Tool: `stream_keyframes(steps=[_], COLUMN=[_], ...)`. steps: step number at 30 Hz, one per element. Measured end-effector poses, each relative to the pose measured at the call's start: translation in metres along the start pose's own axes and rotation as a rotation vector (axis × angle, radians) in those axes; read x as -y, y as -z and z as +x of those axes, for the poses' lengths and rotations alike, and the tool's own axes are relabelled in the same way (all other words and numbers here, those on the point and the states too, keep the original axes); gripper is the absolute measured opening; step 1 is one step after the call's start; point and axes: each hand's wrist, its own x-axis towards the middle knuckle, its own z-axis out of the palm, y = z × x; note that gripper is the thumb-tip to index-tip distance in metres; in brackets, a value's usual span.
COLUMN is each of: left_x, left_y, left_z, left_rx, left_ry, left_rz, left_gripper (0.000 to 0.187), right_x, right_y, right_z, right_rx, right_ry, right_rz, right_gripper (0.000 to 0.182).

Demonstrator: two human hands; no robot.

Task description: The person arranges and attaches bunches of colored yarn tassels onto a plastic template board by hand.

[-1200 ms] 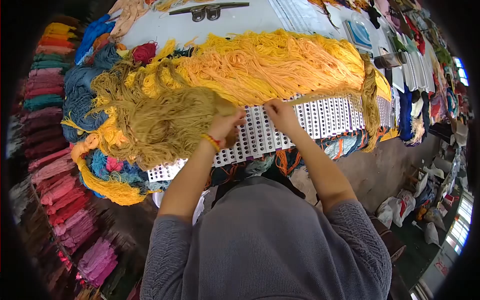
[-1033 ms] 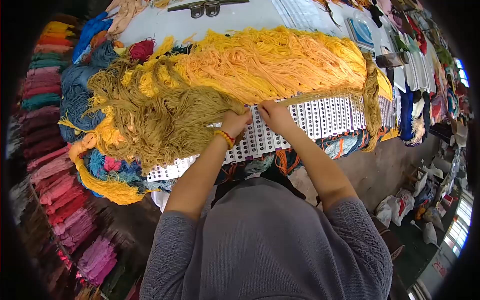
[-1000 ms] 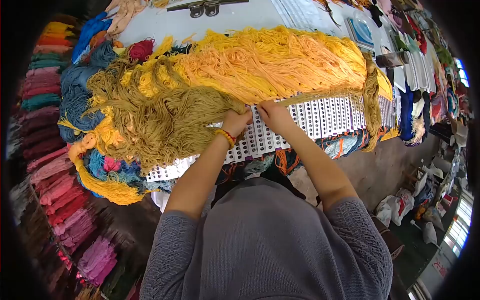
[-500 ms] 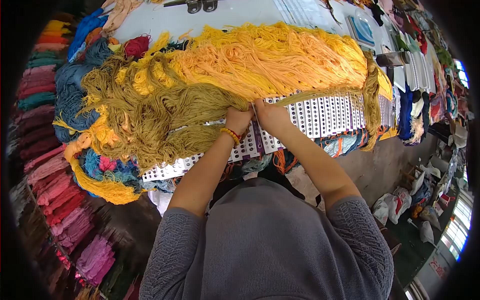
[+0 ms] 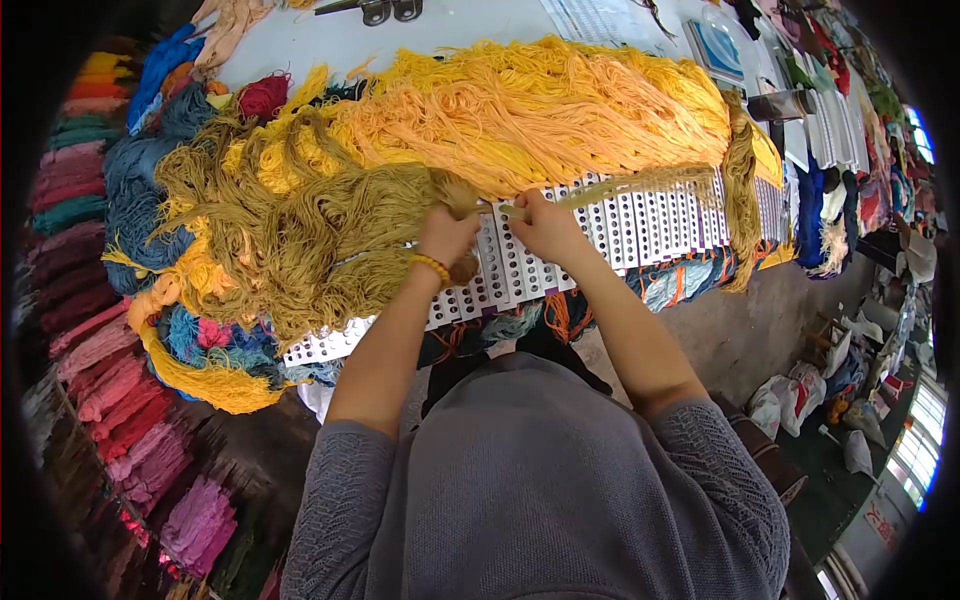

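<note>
A large heap of olive-green thread (image 5: 330, 225) lies at the left and middle of the table. My left hand (image 5: 447, 238), with a yellow bead bracelet at the wrist, is closed around the right end of this heap. My right hand (image 5: 546, 224) pinches a thin olive strand (image 5: 640, 185) that runs off to the right. A small gap separates the two hands. Below them lies a row of white cards with punched holes (image 5: 520, 265), side by side along the near edge. Orange and yellow thread (image 5: 500, 120) is piled just behind the hands.
Black-handled scissors (image 5: 388, 10) lie at the back of the white table (image 5: 280, 40). An olive skein (image 5: 741, 200) hangs over the right end, near a dark cup (image 5: 780, 106). Blue thread (image 5: 140, 190) is heaped at the left. Pink and red skeins (image 5: 110, 380) hang beyond.
My left hand has moved left with the olive thread, and my right hand slightly right, so a gap has opened between them. More of the white cards shows there.
</note>
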Motion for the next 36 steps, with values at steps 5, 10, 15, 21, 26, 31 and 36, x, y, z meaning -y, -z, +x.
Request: stream_keyframes(steps=[5,10,15,21,26,31,36], left_x=[0.001,-0.005,0.012,-0.014,-0.029,-0.008,0.008], left_y=[0.014,0.013,0.0,0.015,0.001,-0.013,-0.005], left_z=[-0.003,-0.002,0.001,-0.046,-0.044,-0.031,-0.041], left_rx=[0.078,0.121,-0.101,0.373,0.511,0.464,0.022], left_ry=[-0.061,-0.001,-0.193,0.132,0.178,0.161,0.101], left_rz=[-0.045,-0.043,0.101,-1.088,-0.777,-0.904,-0.63], left_gripper=[0.021,0.026,0.025,0.02,0.041,0.03,0.023], right_x=[-0.007,-0.008,-0.011,-0.017,-0.02,0.005,0.011], right_y=[-0.006,-0.006,-0.009,-0.021,-0.025,-0.016,-0.023], right_z=[0.001,-0.001,-0.002,-0.004,-0.013,-0.028,-0.008], right_rx=[-0.045,-0.055,-0.082,-0.176,-0.315,-0.346,-0.407], right_ry=[0.032,0.034,0.025,0.036,0.163,0.347,0.312], right_rz=[0.06,0.094,0.134,0.161,0.227,-0.079,-0.324], right_gripper=[0.033,0.031,0.03,0.028,0.012,0.028,0.045])
